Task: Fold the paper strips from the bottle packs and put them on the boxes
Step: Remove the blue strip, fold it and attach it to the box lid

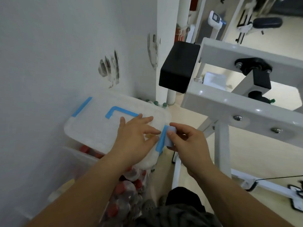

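Note:
A translucent white plastic box (pixel 98 128) with a blue handle and blue clips stands by the wall, lid on. My left hand (pixel 136 136) rests on the lid's right part, fingers spread and fairly straight. My right hand (pixel 188 145) pinches a small folded pale-blue paper strip (pixel 170 136) between thumb and fingers, just right of the box's blue side clip (pixel 161 140). Packs of red-capped bottles (pixel 124 192) in clear wrap lie below the box, partly hidden by my forearms.
A white gym machine frame (pixel 237 108) with a black pad (pixel 178 66) stands close on the right. A scuffed white wall fills the left. Green-capped bottles (pixel 155 103) stand in the corner behind the box. Beige floor shows between the box and the frame.

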A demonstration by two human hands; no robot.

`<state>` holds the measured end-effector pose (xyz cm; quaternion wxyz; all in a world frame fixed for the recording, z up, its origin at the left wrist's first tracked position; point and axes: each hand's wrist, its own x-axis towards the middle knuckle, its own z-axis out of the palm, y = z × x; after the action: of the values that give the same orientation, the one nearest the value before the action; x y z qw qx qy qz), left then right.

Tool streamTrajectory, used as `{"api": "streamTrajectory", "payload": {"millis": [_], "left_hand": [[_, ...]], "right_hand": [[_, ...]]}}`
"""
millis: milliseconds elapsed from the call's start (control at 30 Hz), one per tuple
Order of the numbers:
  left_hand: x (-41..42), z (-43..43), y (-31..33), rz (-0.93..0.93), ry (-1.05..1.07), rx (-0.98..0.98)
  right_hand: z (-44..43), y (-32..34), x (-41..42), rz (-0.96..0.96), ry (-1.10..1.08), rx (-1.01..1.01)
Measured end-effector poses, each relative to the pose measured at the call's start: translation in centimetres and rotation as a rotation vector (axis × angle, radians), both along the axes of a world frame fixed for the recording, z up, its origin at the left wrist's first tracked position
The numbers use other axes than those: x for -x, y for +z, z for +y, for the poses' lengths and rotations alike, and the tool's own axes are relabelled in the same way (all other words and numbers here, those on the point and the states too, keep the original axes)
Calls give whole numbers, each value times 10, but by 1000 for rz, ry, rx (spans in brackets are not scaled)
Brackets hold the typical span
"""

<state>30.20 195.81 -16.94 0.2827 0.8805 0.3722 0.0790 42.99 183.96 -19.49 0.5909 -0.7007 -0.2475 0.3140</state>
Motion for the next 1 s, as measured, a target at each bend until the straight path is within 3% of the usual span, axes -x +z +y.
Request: {"api": "streamTrajectory", "payload": {"millis": [700,900,1000], "left_hand": [[-17,-1,3,168,75,-39],[-30,-15,4,223,111,-117],[-26,-18,6,23,169,-62]], "right_hand": [[1,-3,-20,81,-21,-2],[0,4,-32,-111,-107,53],[1,14,-32,-214,-76,14]]}}
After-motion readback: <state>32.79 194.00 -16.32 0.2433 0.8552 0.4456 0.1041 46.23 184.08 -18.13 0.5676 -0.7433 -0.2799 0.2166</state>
